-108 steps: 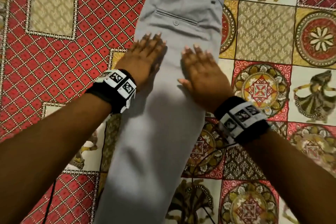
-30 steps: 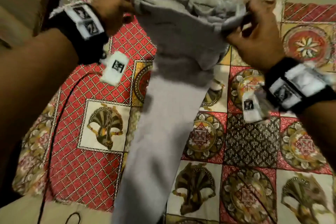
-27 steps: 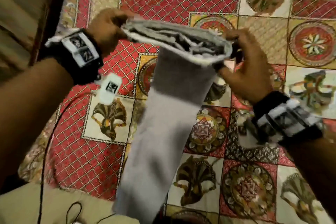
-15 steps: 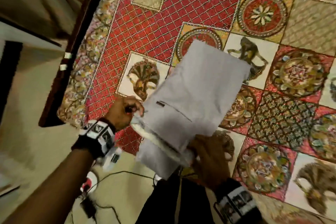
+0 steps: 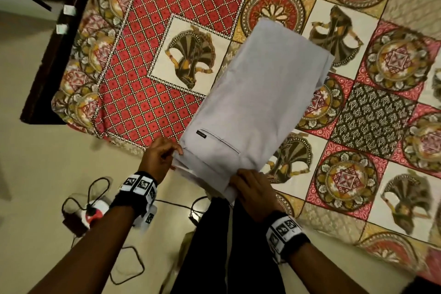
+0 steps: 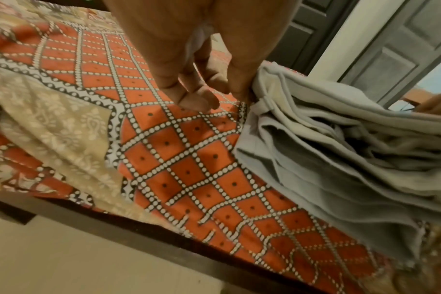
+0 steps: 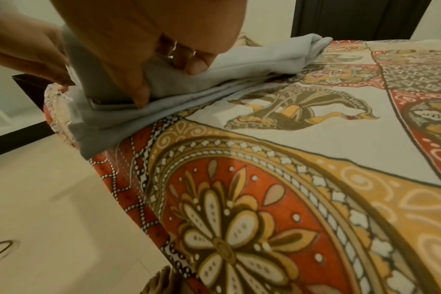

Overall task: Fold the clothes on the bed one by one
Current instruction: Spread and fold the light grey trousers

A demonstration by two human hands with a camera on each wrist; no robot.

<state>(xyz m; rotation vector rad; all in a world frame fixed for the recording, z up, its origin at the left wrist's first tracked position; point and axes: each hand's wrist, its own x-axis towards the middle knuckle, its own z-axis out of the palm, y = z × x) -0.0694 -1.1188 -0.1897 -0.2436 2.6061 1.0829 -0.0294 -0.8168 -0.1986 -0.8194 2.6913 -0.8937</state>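
Observation:
Grey trousers (image 5: 257,102) lie folded in half on the patterned bedspread (image 5: 152,83), with the waistband end stacked at the bed's near edge. My left hand (image 5: 167,155) pinches the left corner of that end. In the left wrist view its fingertips (image 6: 196,97) curl beside the layered waistband (image 6: 327,151). My right hand (image 5: 250,186) grips the right corner. In the right wrist view its thumb and fingers (image 7: 144,87) clamp the upper layers of the trousers (image 7: 252,59). The trousers' far fold points toward the middle of the bed.
The bed's dark wooden frame (image 5: 47,74) runs along the left. Below the near edge is a cream floor with black cables (image 5: 128,267) and a red-and-white device (image 5: 94,213). My dark-clad legs (image 5: 226,246) stand against the bed. A grey door (image 6: 403,49) is behind.
Both hands lifted the waistband from the far side and carried it toward me over the legs. The trousers now lie doubled, and the view has turned toward the bed's edge.

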